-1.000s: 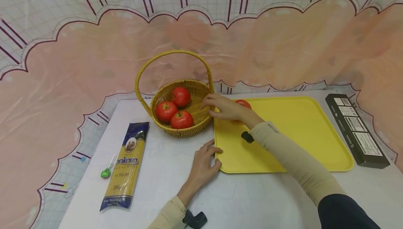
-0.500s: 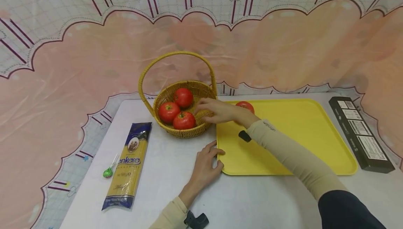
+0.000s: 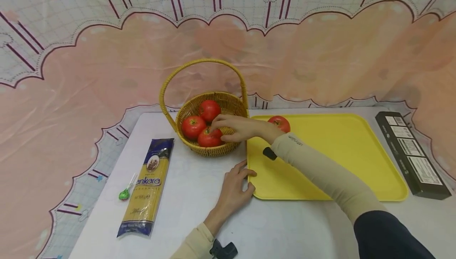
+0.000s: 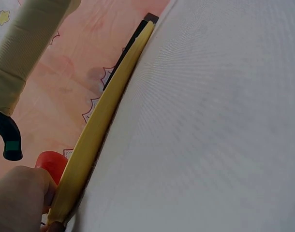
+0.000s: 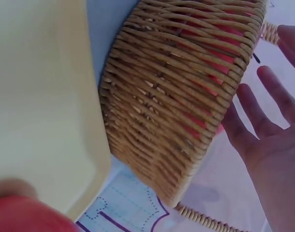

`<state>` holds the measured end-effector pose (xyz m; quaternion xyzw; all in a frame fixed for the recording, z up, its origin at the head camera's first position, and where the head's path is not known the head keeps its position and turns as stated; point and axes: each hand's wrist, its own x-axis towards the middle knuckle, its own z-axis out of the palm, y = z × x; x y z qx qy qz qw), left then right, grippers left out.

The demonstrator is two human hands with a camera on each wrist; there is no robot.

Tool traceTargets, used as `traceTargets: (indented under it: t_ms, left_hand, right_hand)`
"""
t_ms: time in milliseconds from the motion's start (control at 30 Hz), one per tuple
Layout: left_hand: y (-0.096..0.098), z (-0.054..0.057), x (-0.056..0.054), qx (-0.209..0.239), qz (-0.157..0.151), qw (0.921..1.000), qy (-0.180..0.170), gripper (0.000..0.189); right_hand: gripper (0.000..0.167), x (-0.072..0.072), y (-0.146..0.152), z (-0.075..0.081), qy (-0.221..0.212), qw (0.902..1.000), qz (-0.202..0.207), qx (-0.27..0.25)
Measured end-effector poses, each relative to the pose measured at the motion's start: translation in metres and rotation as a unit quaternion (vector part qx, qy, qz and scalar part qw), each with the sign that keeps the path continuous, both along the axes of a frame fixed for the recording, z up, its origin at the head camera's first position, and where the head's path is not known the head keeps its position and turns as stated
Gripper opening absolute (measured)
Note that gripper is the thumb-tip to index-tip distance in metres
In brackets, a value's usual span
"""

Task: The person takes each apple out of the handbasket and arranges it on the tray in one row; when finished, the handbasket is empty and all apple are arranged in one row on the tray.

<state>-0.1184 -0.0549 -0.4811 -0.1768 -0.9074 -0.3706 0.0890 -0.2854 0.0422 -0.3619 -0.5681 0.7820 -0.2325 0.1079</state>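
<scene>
My right hand (image 3: 242,127) reaches over the right rim of a yellow wicker basket (image 3: 229,99). Its fingertips are at the front tomato (image 3: 206,139), one of 3 red ones inside; contact is unclear. In the right wrist view that hand (image 5: 278,150) has its fingers spread beyond the basket's rim (image 5: 225,104). My left hand (image 3: 235,189) holds the front left edge of a yellow tray (image 3: 342,140). The left wrist view shows part of this hand (image 4: 22,198) at the tray's rim (image 4: 96,121). Another tomato (image 3: 280,122) lies in the tray's back left corner.
Left of the basket lie a pasta packet (image 3: 146,189) and a green lollipop (image 3: 124,194). A long black box (image 3: 413,154) lies along the tray's right side. The basket's tall handle (image 3: 203,61) arches up over it, and a patterned cloth (image 3: 142,61) hangs behind the table.
My right hand has moved left from the basket's right rim to the front tomato. The left hand stays on the tray's edge. The whole head view has shifted slightly.
</scene>
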Motion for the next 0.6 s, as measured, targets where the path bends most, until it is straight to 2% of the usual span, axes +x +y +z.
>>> traceTargets:
  t_ms: [367, 600]
  left_hand:
    - [0.001, 0.000, 0.001, -0.004, 0.002, 1.0000, -0.003, 0.024]
    - [0.000, -0.001, 0.001, -0.006, 0.007, 1.0000, -0.003, 0.023]
  right_hand:
    - [0.037, -0.003, -0.016, -0.001, -0.019, 0.9990, -0.011, 0.038]
    - [0.038, -0.005, -0.026, 0.005, -0.027, 0.9973, -0.012, 0.067]
